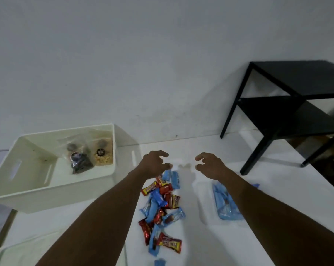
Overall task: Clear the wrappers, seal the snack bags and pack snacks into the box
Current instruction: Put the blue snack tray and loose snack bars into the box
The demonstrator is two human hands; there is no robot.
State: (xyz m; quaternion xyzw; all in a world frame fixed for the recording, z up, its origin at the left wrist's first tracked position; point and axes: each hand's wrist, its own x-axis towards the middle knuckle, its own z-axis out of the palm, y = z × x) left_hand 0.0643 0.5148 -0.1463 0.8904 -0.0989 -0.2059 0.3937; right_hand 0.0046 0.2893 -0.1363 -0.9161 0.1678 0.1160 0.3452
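Note:
A heap of small red and blue wrapped snacks (162, 208) lies on the white surface between my forearms. To its right a clear bag (224, 204) holds several blue snacks. At the left stands a white box (28, 192) holding two clear bags, one with dark pieces (79, 160) and one with pale pieces (103, 156). My left hand (155, 163) hovers above the far end of the heap, fingers loosely curled and holding nothing. My right hand (210, 165) hovers opposite it, also loosely curled with nothing in it.
A black side table (289, 104) with a lower shelf stands at the right against the white wall. Part of a second white container (12, 254) shows at the bottom left. One blue snack (159, 263) lies at the bottom edge.

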